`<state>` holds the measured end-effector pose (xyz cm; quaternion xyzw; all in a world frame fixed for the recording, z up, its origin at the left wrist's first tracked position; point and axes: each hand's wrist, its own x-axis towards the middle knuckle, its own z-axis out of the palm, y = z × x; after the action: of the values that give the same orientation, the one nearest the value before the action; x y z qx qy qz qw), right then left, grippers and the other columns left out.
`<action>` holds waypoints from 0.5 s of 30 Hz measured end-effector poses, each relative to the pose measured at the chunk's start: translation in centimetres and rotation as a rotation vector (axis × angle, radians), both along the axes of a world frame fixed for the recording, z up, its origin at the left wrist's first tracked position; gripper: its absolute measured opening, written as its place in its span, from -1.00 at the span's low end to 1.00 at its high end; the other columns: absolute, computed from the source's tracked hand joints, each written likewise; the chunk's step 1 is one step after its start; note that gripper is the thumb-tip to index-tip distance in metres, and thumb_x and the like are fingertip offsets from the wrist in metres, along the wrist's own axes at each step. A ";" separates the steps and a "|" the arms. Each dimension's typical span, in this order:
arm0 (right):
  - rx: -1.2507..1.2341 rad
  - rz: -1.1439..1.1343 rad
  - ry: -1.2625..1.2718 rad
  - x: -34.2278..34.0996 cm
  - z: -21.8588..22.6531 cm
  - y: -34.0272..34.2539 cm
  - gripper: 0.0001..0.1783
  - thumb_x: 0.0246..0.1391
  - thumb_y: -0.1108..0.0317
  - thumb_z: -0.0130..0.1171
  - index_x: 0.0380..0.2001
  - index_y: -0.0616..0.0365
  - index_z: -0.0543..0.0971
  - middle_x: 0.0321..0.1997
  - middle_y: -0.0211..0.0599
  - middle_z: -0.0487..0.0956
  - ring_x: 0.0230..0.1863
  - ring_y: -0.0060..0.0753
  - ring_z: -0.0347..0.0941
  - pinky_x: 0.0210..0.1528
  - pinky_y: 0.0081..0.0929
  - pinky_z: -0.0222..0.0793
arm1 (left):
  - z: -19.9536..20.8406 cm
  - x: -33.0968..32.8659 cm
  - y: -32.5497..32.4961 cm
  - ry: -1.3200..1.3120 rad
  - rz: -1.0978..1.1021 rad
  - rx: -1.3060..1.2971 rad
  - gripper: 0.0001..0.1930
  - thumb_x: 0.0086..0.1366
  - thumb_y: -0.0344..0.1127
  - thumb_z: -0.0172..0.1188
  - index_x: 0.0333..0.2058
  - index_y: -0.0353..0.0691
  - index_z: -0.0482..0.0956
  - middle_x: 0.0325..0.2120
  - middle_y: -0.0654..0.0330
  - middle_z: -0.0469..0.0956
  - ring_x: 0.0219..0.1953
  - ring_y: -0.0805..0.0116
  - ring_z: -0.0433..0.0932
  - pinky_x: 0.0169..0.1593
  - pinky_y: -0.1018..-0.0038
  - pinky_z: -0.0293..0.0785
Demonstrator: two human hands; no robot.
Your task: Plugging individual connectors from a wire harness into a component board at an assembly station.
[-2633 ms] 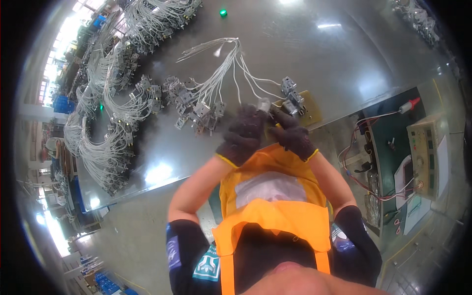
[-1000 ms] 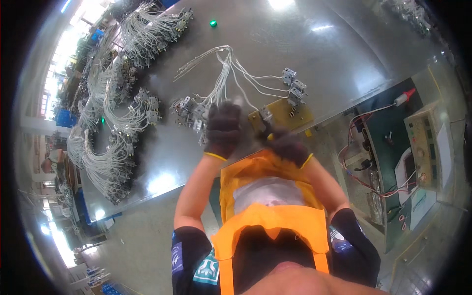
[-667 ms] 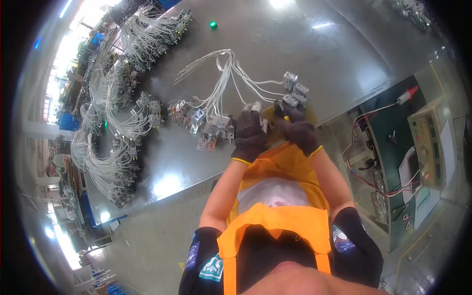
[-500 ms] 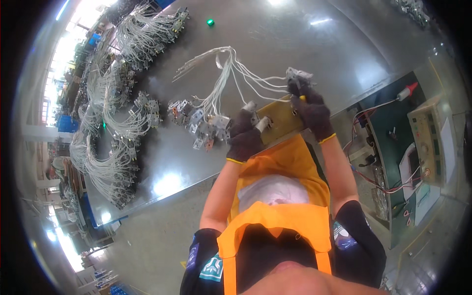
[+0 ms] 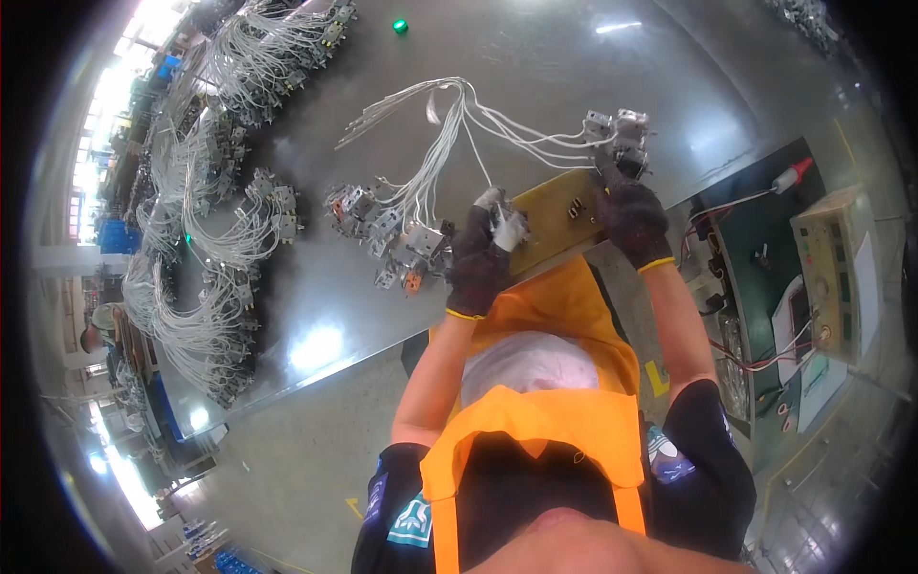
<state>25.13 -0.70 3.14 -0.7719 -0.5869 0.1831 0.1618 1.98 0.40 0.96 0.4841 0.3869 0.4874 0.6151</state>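
Left hand point(image 5: 478, 256) is pinching a part point(image 5: 511, 214); right hand point(image 5: 631, 212) is touching the right parts point(image 5: 631, 132), grip unclear. Tugging either could be snagging shared wires point(image 5: 453, 126).

To our right we see a beige instrument box point(image 5: 828, 277), a red-tipped probe point(image 5: 791, 178) near it, pink-handled scissors point(image 5: 783, 409), to our left a blue bin point(image 5: 119, 236), bright windows point(image 5: 107, 100)

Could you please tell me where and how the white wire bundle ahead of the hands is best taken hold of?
Probably at the far bend of the white wire bundle, pinched from above: there its strands gather closely, whereas nearer the metal parts they fan out and could slip apart.
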 end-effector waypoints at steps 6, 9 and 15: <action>0.139 0.207 0.747 -1.8 1.8 -3.5 -0.48 0.17 0.19 0.17 0.20 0.05 0.45 -0.19 0.00 0.63 -0.19 0.04 0.57 -0.07 -0.20 0.49 | -0.2 1.5 -0.5 0.782 0.079 0.585 -0.37 0.19 -0.21 0.36 0.15 -0.35 0.34 -0.13 0.02 0.55 -0.13 0.22 0.55 -0.02 0.32 0.49; 0.248 0.321 0.696 -2.4 2.5 -4.1 -0.55 0.21 0.20 0.12 0.14 0.08 0.50 -0.23 0.02 0.63 -0.21 -0.04 0.59 -0.12 -0.26 0.49 | -0.7 2.0 -0.2 0.882 0.058 0.715 -0.39 0.15 -0.25 0.38 0.13 -0.34 0.37 -0.15 0.00 0.56 -0.14 0.19 0.56 -0.04 0.29 0.49; 0.096 0.532 0.077 -3.9 3.0 -2.6 -0.74 0.21 0.23 0.03 -0.14 0.06 0.59 -0.37 0.02 0.60 -0.32 0.06 0.55 -0.26 -0.14 0.45 | -1.9 2.9 1.0 0.791 -0.066 0.552 -0.58 0.11 -0.29 0.33 -0.09 -0.34 0.46 -0.34 -0.04 0.53 -0.27 0.04 0.53 -0.21 0.17 0.44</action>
<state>21.27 -3.26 6.16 -0.5743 -0.7706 0.2203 0.1667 4.89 1.39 -0.89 0.7896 0.4318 0.3305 0.2844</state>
